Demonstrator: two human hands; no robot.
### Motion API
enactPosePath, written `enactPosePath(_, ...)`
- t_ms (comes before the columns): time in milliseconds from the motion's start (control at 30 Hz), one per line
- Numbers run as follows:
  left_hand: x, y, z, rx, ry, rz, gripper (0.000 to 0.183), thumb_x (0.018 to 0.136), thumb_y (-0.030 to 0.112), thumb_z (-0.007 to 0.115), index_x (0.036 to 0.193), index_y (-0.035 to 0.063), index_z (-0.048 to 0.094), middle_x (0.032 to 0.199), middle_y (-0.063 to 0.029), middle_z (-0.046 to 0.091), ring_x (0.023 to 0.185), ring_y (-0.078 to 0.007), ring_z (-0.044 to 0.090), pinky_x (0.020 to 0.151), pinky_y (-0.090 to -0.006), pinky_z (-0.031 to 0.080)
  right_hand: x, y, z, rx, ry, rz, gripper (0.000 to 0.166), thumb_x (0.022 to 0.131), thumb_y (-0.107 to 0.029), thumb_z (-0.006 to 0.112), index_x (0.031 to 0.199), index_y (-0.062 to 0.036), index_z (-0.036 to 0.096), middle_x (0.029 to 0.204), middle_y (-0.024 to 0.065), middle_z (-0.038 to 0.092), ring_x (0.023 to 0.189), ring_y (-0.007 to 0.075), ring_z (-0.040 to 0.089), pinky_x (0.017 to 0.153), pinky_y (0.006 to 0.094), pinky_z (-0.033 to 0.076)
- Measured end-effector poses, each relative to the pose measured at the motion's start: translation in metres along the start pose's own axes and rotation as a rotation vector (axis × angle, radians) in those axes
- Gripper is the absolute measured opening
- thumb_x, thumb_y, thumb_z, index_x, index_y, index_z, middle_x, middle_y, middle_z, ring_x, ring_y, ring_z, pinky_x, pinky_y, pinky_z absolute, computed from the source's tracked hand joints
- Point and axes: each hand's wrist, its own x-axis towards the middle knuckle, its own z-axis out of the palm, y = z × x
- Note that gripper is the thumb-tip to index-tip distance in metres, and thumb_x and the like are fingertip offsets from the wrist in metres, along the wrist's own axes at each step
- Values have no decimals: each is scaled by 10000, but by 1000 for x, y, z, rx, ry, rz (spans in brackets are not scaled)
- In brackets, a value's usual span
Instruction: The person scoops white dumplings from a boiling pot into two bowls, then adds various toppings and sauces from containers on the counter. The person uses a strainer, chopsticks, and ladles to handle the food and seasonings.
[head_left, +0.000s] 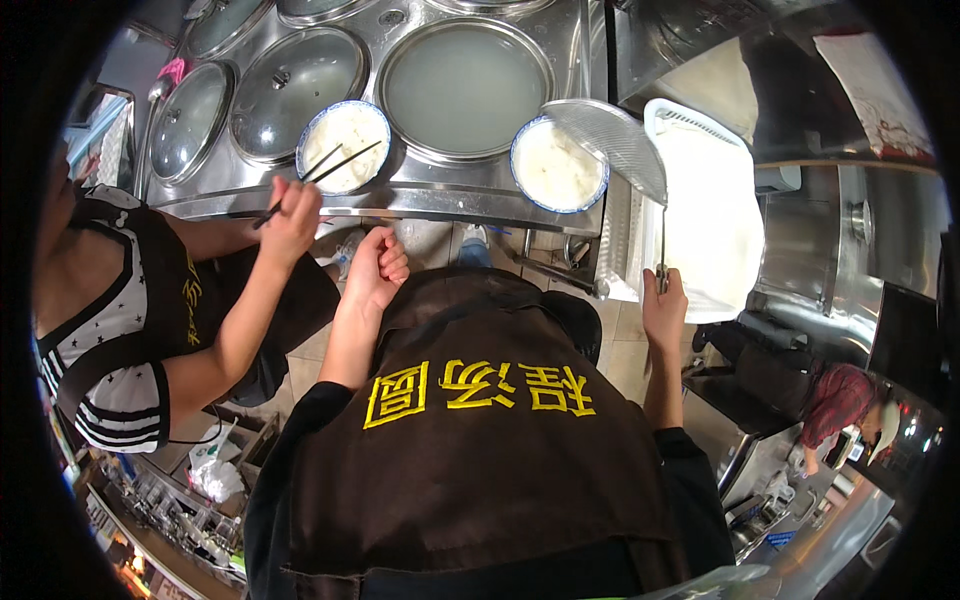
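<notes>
My right hand (665, 304) grips the handle of a wire-mesh strainer (611, 139). The strainer's head leans over the right side of a blue-rimmed bowl (551, 176) holding pale, whitish food. My left hand (381, 259) is curled into a loose fist in front of the counter edge, and nothing shows in it. Behind the bowls, a round pot (465, 86) set into the steel counter holds cloudy liquid. A co-worker's hand (292, 217) at the left holds dark chopsticks (330, 169) over a second blue-rimmed bowl (364, 120) of similar food.
Glass-lidded pots (300, 94) sit in the steel counter (427, 196) at the left. A white plastic basket (660, 112) stands right of the strainer, its contents overexposed. The co-worker (195, 300) stands close on my left. Another person (840, 397) bends over farther right.
</notes>
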Motion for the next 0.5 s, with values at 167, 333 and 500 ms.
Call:
enactPosePath(167, -14, -3, -15, 67, -42, 37, 252, 827, 193, 457, 601, 122, 371, 445, 49, 255, 355, -65, 212, 339, -206, 200, -28, -22, 3, 895, -315, 665, 281, 874, -301, 471, 725, -66, 432, 485, -29, 326, 371, 67, 308, 349, 225, 281)
enactPosePath(333, -31, -32, -55, 77, -31, -23, 255, 822, 212, 465, 597, 136, 374, 444, 50, 262, 353, -68, 222, 337, -209, 201, -46, -16, -1, 1783, -628, 928, 308, 890, -335, 429, 782, -52, 486, 475, -67, 315, 345, 43, 285, 319, 188, 257)
enactPosePath(500, -48, -76, -104, 47, 66, -129, 238, 796, 202, 475, 586, 137, 383, 438, 39, 279, 343, -78, 227, 335, -217, 201, -91, -17, -49, 1774, -409, 731, 330, 911, -313, 374, 824, -22, 502, 462, -70, 325, 316, 22, 284, 270, 168, 256)
